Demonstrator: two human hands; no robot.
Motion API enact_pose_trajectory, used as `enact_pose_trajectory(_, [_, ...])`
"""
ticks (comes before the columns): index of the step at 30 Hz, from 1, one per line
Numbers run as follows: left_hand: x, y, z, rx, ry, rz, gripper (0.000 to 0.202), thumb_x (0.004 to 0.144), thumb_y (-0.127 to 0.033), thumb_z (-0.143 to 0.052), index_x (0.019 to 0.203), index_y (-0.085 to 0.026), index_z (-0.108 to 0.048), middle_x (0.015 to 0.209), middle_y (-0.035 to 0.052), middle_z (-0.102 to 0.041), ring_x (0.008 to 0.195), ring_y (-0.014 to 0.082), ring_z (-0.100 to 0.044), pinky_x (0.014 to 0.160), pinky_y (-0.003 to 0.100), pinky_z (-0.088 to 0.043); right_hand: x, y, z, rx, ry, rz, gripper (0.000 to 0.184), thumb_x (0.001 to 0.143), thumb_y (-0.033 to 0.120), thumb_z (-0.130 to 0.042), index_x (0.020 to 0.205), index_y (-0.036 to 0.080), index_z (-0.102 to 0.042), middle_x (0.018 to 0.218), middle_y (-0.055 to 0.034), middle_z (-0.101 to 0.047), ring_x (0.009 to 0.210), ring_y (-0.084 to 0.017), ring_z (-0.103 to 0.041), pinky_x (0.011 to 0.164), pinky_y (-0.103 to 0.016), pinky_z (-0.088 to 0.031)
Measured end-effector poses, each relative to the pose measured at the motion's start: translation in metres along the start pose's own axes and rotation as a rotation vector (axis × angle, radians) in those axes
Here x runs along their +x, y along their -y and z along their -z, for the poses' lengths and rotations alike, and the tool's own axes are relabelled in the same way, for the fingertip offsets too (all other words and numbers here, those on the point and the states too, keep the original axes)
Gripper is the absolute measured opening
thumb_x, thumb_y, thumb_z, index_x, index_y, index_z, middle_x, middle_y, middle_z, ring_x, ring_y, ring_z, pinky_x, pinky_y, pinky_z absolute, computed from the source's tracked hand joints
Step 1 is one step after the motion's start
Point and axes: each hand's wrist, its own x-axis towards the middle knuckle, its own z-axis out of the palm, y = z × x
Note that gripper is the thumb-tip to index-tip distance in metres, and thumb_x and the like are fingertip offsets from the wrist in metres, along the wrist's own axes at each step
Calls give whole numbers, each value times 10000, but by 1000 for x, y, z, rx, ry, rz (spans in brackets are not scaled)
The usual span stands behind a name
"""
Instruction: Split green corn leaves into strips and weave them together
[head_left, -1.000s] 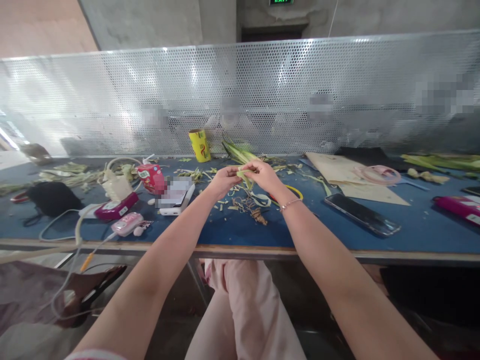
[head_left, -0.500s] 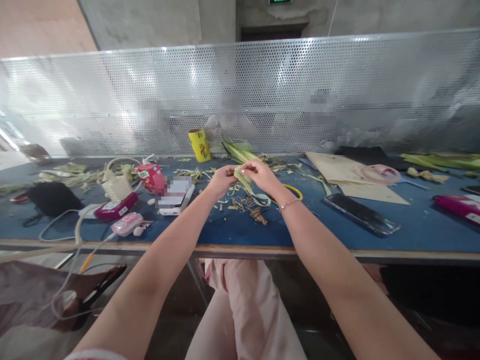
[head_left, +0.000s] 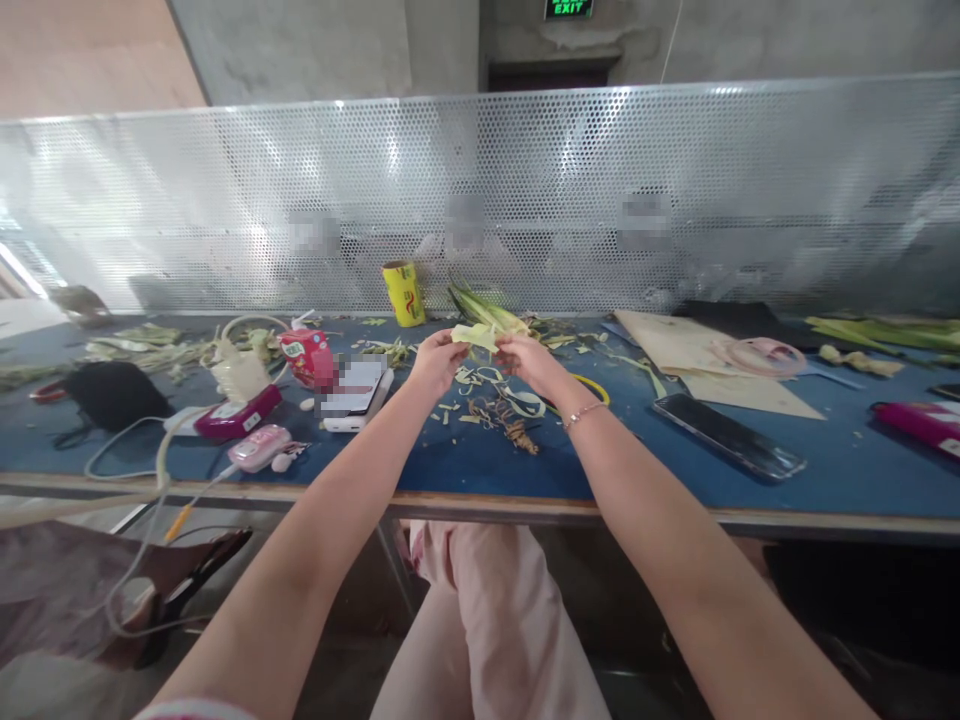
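Between my two hands a pale green piece of leaf (head_left: 475, 337) is stretched out sideways above the blue table (head_left: 480, 473). My left hand (head_left: 436, 364) pinches its left end. Fingers of my right hand (head_left: 531, 363) are closed on the right end. Beneath lie curled pale strips (head_left: 525, 402), small scraps and a brown, twisted bundle (head_left: 520, 436). Just behind my hands rests a bunch of long green leaves (head_left: 486, 308).
A yellow roll (head_left: 404, 294) stands by the perforated metal screen (head_left: 525, 170). Leftward are a red drink pack (head_left: 307, 357), a power bank with papers (head_left: 352, 400), a pink case (head_left: 259, 448) and cables. Rightward are a phone (head_left: 727, 436), brown paper (head_left: 667, 350) and a tape roll (head_left: 765, 357).
The leaf piece hung down between my hands and is now spread sideways. My hands have moved slightly apart. The view has tilted up a little.
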Motion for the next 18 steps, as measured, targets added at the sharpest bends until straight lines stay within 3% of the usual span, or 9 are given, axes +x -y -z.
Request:
enact_pose_trajectory(4, [0,-2,1,-13,-29,9,230,564,22,-673,717,-128,-587,669,-8,-611,624,67,-571,720,238,-446,-13,7,-8,38,102,10,189,601,115,-578,770,199,-582,702,30,-573,631,-89,-496,512,-195,-325])
enact_pose_trajectory(8, [-2,-3,0,-12,-53,4,224,577,34,-659,708,-129,-578,660,-11,-609,623,65,-573,705,228,-447,-18,12,-9,149,131,-56,132,713,285,-607,807,194,-590,729,3,-612,585,-91,-470,486,-210,-310])
enact_pose_trajectory(12, [-3,-3,-1,-14,-39,12,213,596,48,-629,704,-128,-576,660,-9,-615,628,63,-583,707,220,-453,-16,10,-9,189,129,-36,275,755,459,-634,836,200,-588,720,-11,-613,590,-98,-486,499,-217,-332])
enact_pose_trajectory(18, [-4,-3,-2,-21,-27,3,217,586,44,-617,716,-126,-580,660,-8,-613,621,61,-576,693,218,-450,-13,5,-10,75,159,45,266,724,423,-694,851,208,-602,753,3,-578,584,-76,-458,495,-211,-307])
